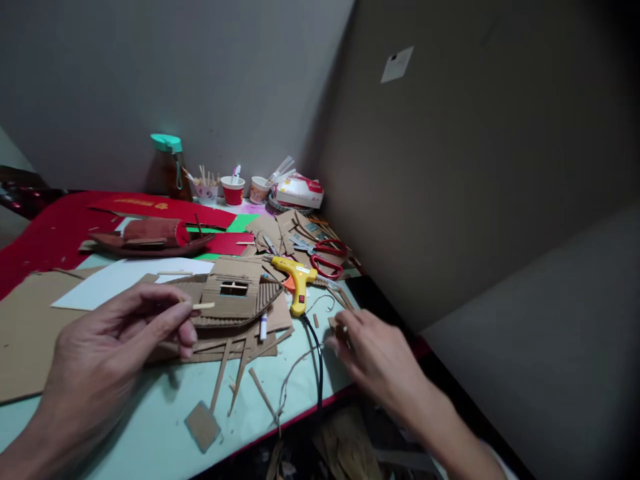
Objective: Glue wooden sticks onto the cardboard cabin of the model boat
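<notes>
Between the thumb and fingers of my left hand (pixel 145 327) is a short pale wooden stick (pixel 204 306), its end pointing right. Just behind it stands a cardboard boat model (pixel 235 293) with a corrugated cabin and a small window with a pale strip across it. Over the table's right edge, my right hand (pixel 363 340) is closed, its fingertips pinched together low near the tabletop. A bit of brown shows by those fingertips, too small to name. A yellow hot glue gun (pixel 299 280) lies between the boat and my right hand, its black cord (pixel 320 373) running toward the front edge.
Red-handled scissors (pixel 327 257) lie on cardboard scraps. A dark red boat model (pixel 155 239) sits at back left. Behind are a bottle (pixel 170 167), paper cups (pixel 233 193) and a tissue pack (pixel 300 191). Cardboard strips (pixel 220 377) and a cardboard square (pixel 203 427) lie in front. A wall (pixel 450 200) rises right.
</notes>
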`<state>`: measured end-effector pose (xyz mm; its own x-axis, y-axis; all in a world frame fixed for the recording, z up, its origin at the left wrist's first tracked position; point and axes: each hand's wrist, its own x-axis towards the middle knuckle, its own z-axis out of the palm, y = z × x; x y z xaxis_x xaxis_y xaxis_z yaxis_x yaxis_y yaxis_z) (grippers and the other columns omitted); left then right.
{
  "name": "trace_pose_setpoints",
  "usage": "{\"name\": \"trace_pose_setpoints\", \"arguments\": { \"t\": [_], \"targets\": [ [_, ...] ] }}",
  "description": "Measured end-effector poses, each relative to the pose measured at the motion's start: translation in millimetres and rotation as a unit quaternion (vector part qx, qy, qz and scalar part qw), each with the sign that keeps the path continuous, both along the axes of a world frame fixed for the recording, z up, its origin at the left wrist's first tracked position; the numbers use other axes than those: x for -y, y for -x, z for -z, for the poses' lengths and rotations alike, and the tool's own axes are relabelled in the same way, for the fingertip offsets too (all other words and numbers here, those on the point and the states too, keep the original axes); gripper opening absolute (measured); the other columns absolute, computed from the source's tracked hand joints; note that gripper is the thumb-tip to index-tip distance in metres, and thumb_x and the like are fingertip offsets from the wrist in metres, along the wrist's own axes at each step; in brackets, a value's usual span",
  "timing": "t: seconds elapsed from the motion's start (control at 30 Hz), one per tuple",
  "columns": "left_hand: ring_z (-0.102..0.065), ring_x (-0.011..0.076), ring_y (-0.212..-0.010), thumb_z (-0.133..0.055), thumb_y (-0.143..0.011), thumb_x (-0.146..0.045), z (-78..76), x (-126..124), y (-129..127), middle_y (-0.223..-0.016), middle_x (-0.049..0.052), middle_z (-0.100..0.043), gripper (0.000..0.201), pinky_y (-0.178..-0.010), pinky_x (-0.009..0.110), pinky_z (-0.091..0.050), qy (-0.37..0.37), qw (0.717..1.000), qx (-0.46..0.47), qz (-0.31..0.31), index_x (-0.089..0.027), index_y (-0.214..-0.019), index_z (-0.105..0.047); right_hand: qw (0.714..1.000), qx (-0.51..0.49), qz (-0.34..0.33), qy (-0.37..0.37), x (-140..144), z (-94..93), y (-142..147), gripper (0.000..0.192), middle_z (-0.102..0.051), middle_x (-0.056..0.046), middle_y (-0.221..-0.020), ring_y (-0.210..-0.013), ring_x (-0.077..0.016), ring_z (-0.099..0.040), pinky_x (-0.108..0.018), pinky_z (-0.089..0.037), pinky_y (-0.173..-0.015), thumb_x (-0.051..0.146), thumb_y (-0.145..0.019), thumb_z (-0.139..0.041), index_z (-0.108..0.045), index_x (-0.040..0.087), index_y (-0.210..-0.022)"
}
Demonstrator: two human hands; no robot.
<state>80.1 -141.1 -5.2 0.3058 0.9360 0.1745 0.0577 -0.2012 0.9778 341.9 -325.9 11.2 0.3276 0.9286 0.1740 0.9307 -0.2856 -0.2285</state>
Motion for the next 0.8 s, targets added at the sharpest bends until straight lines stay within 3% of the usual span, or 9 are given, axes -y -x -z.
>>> {"name": "trace_pose_setpoints", "arguments": {
  "t": [0.1, 0.23, 0.4, 0.53, 0.67, 0.8],
  "targets": [
    [-0.068, 0.0185, -0.055, -0.079, -0.079, -0.035, -4.1, 2, -1, -0.066, -0.003, -0.071, 0.013, -0.047, 0.027, -0.064, 0.033, 0.998, 0.023, 0.047, -0.026, -0.086, -0.072, 0.999, 0.027, 0.027, 0.014, 10, 26.3, 12, 0.016, -0.071, -0.019, -0.107, -0.097, -0.0353, -0.064, -0.041, -0.05, -0.07, 0.014, -0.093, -0.057, -0.067, 0.013, -0.105],
    [-0.068, 0.0171, -0.049, -0.079, -0.079, -0.036, -9.3, 5, -4, -0.061, -0.003, -0.071, 0.014, -0.046, 0.024, -0.063, 0.001, 0.999, 0.017, 0.051, -0.025, -0.084, -0.072, 0.998, 0.043, 0.051, 0.012, -10, 18.1, 1, 0.022, -0.065, -0.022, -0.129, -0.115, -0.0373, -0.058, -0.052, -0.049, -0.094, 0.017, -0.1, -0.052, -0.064, 0.011, -0.117],
    [-0.071, 0.0194, -0.051, -0.076, -0.082, -0.031, -11.1, 6, -2, -0.062, -0.002, -0.073, 0.01, -0.047, 0.027, -0.065, -0.029, 0.998, 0.017, 0.06, -0.023, -0.086, -0.073, 0.997, 0.012, 0.063, 0.048, -59, 1.2, 4, 0.025, -0.071, -0.008, -0.096, -0.085, -0.0222, -0.069, -0.038, -0.056, -0.077, 0.033, -0.104, -0.056, -0.062, 0.012, -0.117],
    [-0.07, 0.0163, -0.052, -0.073, -0.087, -0.028, -12.4, 9, 0, -0.062, -0.003, -0.073, 0.005, -0.051, 0.021, -0.064, -0.08, 0.995, 0.001, 0.067, -0.023, -0.088, -0.074, 0.995, -0.005, 0.083, 0.057, -87, 1.2, 19, 0.038, -0.069, -0.005, -0.096, -0.081, -0.0203, -0.068, -0.038, -0.056, -0.076, 0.042, -0.098, -0.065, -0.06, 0.014, -0.124],
    [-0.068, 0.0156, -0.051, -0.072, -0.088, -0.028, -15.2, 14, -1, -0.061, -0.002, -0.07, 0.005, -0.049, 0.021, -0.062, -0.096, 0.994, 0.031, 0.046, -0.024, -0.085, -0.074, 0.993, -0.04, 0.108, 0.034, -94, 4.5, 23, 0.03, -0.066, -0.001, -0.087, -0.074, -0.0184, -0.064, -0.036, -0.054, -0.074, 0.031, -0.096, -0.066, -0.06, 0.015, -0.12],
    [-0.066, 0.0133, -0.05, -0.069, -0.09, -0.02, -18.5, 17, -2, -0.059, -0.003, -0.07, 0.008, -0.05, 0.02, -0.06, -0.083, 0.993, 0.066, 0.057, -0.023, -0.084, -0.074, 0.984, -0.113, 0.13, -0.042, -87, 9.7, 10, 0.021, -0.058, 0.003, -0.072, -0.063, -0.0178, -0.057, -0.033, -0.047, -0.066, 0.026, -0.088, -0.067, -0.058, 0.017, -0.105]
  ]
}}
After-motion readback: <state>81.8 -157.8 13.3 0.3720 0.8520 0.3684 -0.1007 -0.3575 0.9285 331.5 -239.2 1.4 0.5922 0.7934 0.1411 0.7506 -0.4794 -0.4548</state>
